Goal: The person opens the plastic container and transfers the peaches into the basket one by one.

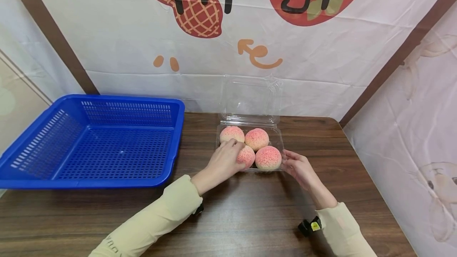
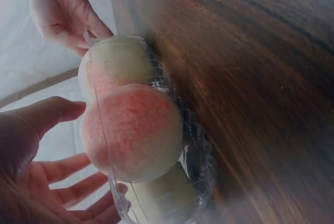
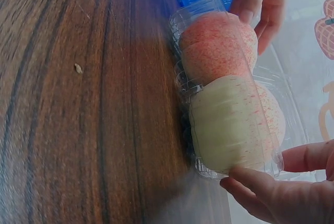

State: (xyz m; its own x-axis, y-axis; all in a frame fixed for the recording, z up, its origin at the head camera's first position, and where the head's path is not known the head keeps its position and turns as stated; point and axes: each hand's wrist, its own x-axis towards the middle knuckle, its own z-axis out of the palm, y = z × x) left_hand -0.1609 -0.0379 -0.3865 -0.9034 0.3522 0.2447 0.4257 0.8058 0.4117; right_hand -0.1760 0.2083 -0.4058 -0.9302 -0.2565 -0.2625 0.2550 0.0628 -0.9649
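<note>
Several pink-and-cream peaches sit in a clear plastic clamshell box (image 2: 207, 182), its lid (image 1: 250, 100) standing up at the back. My left hand (image 1: 222, 162) is over the front-left peach (image 1: 247, 157), fingers spread along its far side and thumb at its near side. In the left wrist view a small gap shows between the thumb and that peach. At the box's right side, my right hand (image 1: 300, 170) pinches the plastic edge between thumb and fingers, beside the front-right peach (image 1: 268, 158).
A large blue plastic basket (image 1: 168, 169) stands to the left on the brown wooden table (image 1: 235, 217). A white printed cloth (image 1: 125, 43) hangs behind the table, with another at the right side.
</note>
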